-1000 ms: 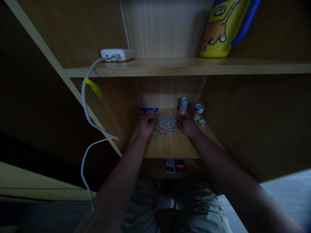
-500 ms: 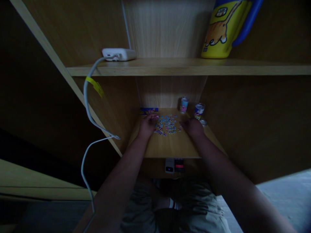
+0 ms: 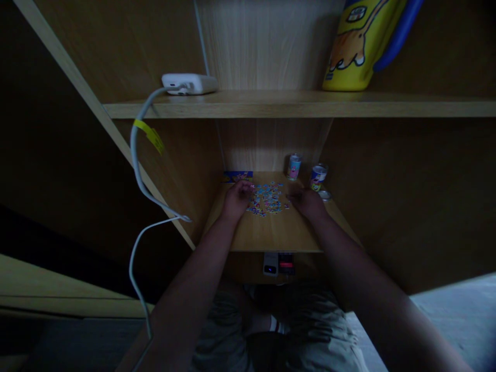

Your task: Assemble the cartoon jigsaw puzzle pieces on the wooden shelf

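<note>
Small colourful jigsaw puzzle pieces lie loosely grouped on the lower wooden shelf. My left hand is at their left edge, fingers curled in a pinch with a small pinkish puzzle piece at the tips. To the right of the group, my right hand rests low over the board with thumb and fingers closed together. Whatever those fingers may hold is too small and dark to make out. One single piece lies just left of the right hand.
Two printed cans stand at the back right, a round lid beside them. A blue printed packet lies at the back left. Above, a shelf carries a white power bank with a hanging cable, and a yellow mug.
The view has shifted very slightly. Both hands stay almost in place, with only small finger movement at the left edge of the pieces.
</note>
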A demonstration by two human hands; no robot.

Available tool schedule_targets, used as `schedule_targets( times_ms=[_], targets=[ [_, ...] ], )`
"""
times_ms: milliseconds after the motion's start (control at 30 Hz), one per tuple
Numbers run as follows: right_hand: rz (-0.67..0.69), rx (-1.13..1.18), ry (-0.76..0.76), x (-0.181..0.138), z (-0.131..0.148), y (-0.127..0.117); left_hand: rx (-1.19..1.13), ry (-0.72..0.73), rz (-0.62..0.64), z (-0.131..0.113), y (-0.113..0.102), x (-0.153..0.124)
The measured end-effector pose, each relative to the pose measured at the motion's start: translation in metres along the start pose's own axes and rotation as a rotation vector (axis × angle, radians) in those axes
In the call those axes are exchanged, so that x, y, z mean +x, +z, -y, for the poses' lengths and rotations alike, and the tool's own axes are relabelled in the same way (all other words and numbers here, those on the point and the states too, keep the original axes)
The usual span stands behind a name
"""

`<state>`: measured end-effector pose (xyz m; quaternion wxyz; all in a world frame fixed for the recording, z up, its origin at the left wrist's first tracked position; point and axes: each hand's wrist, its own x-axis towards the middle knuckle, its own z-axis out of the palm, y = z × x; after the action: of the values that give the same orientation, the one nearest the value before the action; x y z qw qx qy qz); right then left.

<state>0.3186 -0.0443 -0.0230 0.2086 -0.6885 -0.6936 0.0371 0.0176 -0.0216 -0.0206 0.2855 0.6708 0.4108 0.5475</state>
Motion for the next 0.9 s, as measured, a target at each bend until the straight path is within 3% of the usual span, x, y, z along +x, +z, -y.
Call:
schedule_targets(
  times_ms=[267, 600, 733, 900],
  targets=[
    [0.055, 0.087, 0.013, 0.002, 0.000, 0.000, 0.048, -0.013, 0.053, -0.010, 0.003, -0.003],
    [0.078, -0.095, 0.044, -0.005, 0.008, -0.010, 0.096, -0.039, 0.056, -0.009, 0.005, -0.005],
    [0.083, -0.018, 0.053, -0.004, 0.005, -0.009, 0.146, 0.054, 0.098, -0.011, 0.008, -0.008],
    [0.048, 0.150, 0.057, -0.003, 0.003, -0.006, 0.219, 0.254, 0.278, -0.025, 0.017, -0.017]
  ],
)
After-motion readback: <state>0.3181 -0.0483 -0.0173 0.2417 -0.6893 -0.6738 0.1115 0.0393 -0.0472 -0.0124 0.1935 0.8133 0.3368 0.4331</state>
